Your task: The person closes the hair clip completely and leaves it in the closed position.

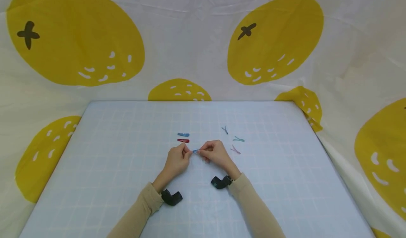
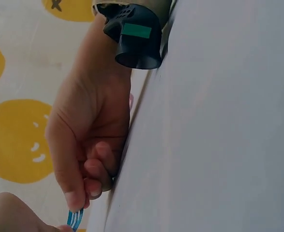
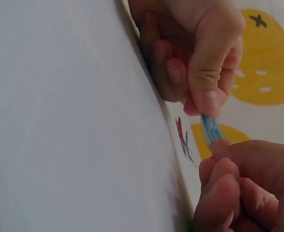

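A blue snap hair clip [image 1: 195, 151] is held between both hands, low over the table. My left hand [image 1: 178, 159] pinches one end of this clip [image 3: 210, 129] between thumb and forefinger. At the other end, the thumb and fingers of my right hand [image 1: 217, 154] grip it. The left wrist view has the right hand [image 2: 91, 130] in the middle, with the clip's slotted blue strip [image 2: 74, 220] between the two thumbs. Just beyond the left hand lie a red snap clip [image 1: 183, 140] and a blue one [image 1: 183, 135], both flat and closed.
To the right of my right hand lie three splayed, Y-shaped clips: a dark blue one [image 1: 225, 129], a green one [image 1: 239, 139] and a pink one [image 1: 235, 149]. The pale checked table [image 1: 111, 167] ends at a lemon-print curtain [image 1: 190, 47] behind and at both sides.
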`<state>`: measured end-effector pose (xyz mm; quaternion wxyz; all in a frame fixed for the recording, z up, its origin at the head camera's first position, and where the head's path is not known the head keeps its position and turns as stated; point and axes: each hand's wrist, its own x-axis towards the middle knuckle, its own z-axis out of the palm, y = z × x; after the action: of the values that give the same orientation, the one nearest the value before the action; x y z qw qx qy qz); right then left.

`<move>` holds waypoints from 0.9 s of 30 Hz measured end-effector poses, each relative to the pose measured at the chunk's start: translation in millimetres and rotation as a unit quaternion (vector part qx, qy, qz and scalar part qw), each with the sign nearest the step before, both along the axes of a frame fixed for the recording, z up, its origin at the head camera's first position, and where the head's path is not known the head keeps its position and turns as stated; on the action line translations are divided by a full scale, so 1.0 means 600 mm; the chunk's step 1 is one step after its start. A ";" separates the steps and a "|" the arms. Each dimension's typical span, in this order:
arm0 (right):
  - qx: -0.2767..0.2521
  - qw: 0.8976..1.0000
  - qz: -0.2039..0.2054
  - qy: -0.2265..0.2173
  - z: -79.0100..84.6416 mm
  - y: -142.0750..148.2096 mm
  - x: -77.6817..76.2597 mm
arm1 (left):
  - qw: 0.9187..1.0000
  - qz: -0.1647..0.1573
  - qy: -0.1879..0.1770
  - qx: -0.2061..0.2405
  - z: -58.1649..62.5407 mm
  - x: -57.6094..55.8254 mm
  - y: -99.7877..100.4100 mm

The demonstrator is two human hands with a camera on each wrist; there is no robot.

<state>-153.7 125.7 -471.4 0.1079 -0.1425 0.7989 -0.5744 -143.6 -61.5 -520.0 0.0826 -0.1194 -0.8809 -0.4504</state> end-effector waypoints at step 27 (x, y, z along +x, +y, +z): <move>-0.037 0.999 -0.002 -0.017 -0.007 -0.004 -0.003 | 0.991 -0.010 -0.031 0.127 -0.010 -0.009 -0.011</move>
<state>-155.5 123.6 -475.9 0.1152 -0.1349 0.7752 -0.6064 -148.9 -67.9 -526.1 0.0656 -0.1027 -0.8174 -0.5630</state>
